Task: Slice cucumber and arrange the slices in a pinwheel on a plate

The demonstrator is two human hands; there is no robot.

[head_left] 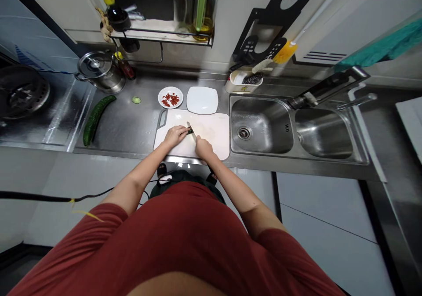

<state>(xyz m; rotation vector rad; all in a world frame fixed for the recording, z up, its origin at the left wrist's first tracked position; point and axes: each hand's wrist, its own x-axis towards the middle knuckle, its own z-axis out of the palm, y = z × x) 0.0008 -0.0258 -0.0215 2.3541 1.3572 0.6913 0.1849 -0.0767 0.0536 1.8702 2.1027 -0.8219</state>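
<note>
My right hand (203, 148) is closed round the handle of a kitchen knife (191, 129), its blade pointing away from me over the white cutting board (211, 129). Against the blade's left side, my left hand (176, 135) presses a small dark green piece of cucumber (190, 131) to the board; the fingers hide most of it. A whole cucumber (95, 119) lies on the steel counter to the left. Nearer the back is a small pale green cucumber slice (136, 99).
Behind the board stand a white plate with chopped red pieces (170, 97) and a bare white square plate (202, 100). A double sink (262, 124) adjoins the board's right side. At the back left are a lidded steel pot (100, 73) and a sauce bottle (125, 66).
</note>
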